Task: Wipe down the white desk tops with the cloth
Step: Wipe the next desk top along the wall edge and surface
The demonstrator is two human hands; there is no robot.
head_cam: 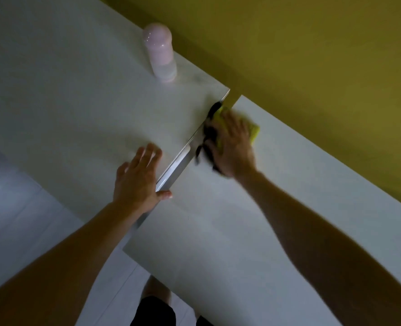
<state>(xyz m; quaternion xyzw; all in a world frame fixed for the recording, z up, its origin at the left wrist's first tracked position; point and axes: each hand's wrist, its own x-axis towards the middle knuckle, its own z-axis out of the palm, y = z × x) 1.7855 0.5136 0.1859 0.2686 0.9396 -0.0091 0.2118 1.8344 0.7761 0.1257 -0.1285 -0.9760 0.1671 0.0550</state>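
Note:
Two white desk tops meet at a narrow gap: the left desk (65, 102) and the right desk (277, 208). My right hand (232, 147) presses a yellow cloth (253, 131) flat onto the right desk, close to the gap and near the wall. The cloth is mostly hidden under the hand and blurred by motion. My left hand (138, 177) rests flat with fingers spread on the left desk's edge beside the gap, holding nothing.
A pale pink bottle (160, 52) stands upright at the back of the left desk near the yellow-green wall (312, 55). Light floor (18, 208) shows at lower left, and my legs show below the desks.

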